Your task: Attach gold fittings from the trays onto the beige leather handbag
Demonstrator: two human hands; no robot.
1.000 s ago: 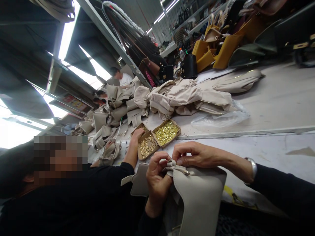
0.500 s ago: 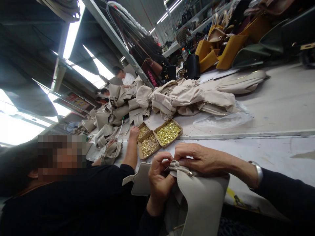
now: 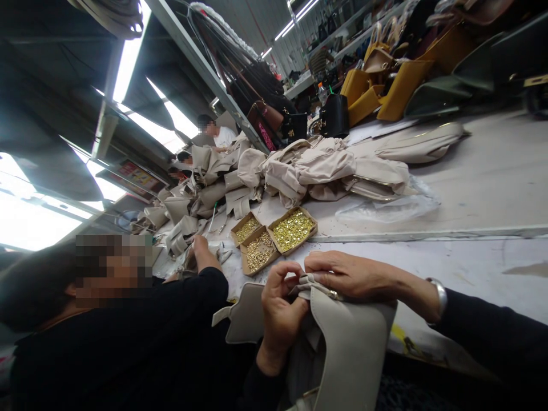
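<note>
Both hands [image 3: 281, 313] pinching beige bag [image 3: 353, 348] at one edge, close together — its body below

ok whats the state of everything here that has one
left hand, closed on the beige bag
right hand, pinching the beige bag's upper edge
beige bag, held in both hands
cardboard boxes, open, holding gold pieces
bag pile, heaped loosely
bottle, orange cap on
ceiling light, lit
</note>
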